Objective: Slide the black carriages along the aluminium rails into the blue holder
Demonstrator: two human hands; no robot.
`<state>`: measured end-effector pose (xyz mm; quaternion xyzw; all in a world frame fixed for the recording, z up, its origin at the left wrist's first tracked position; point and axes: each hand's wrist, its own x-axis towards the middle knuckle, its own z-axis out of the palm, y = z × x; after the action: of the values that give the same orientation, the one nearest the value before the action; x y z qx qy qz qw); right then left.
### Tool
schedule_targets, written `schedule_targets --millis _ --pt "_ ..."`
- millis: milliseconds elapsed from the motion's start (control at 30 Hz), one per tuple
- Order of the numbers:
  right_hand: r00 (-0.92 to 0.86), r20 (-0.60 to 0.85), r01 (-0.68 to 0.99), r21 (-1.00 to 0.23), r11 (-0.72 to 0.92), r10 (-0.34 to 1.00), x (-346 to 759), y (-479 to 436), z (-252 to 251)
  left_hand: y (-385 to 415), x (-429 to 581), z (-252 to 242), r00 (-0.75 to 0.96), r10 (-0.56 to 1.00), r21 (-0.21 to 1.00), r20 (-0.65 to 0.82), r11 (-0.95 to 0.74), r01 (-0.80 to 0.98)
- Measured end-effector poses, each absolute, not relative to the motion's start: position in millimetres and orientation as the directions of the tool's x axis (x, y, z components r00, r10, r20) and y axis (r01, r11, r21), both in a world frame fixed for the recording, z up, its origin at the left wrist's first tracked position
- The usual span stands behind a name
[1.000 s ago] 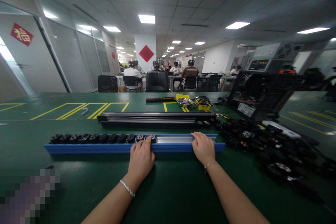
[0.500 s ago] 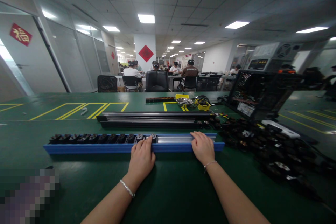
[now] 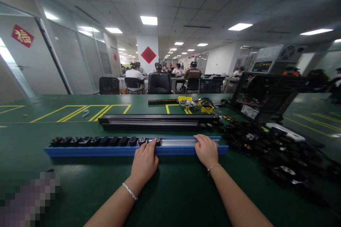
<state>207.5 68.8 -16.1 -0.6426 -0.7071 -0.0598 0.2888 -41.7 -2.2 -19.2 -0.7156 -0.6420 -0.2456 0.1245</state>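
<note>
A long blue channel-shaped rail (image 3: pixel 101 152) with a silvery inner track (image 3: pixel 179 142) lies across the table. Small black parts (image 3: pixel 106 140) stand in a row along its left and middle stretch. My left hand (image 3: pixel 144 161) curls over the front wall near the row's right end, its fingertips at the last black part (image 3: pixel 158 141). What its thumb presses on is hidden. Toward the rail's right end, my right hand (image 3: pixel 207 151) is wrapped over the front wall, fingers reaching the bare track.
Black rails (image 3: pixel 151 125) lie just behind the blue one. To the right spreads a heap of black parts (image 3: pixel 266 149), with an opened computer case (image 3: pixel 263 95) behind. A metal bowl (image 3: pixel 187 104) and yellow tray (image 3: pixel 206 105) sit farther back. Several people sit beyond the table.
The hands and the blue rail hold nearly the same place. The whole view has shifted very slightly.
</note>
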Motion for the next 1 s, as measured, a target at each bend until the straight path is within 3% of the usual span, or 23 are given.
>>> schedule_targets --millis 1000 --pt "0.006 0.463 0.945 -0.291 0.146 0.887 203.8 64.2 -11.9 -4.6 -41.3 -16.3 0.053 0.856 0.162 0.515 -0.158 0.974"
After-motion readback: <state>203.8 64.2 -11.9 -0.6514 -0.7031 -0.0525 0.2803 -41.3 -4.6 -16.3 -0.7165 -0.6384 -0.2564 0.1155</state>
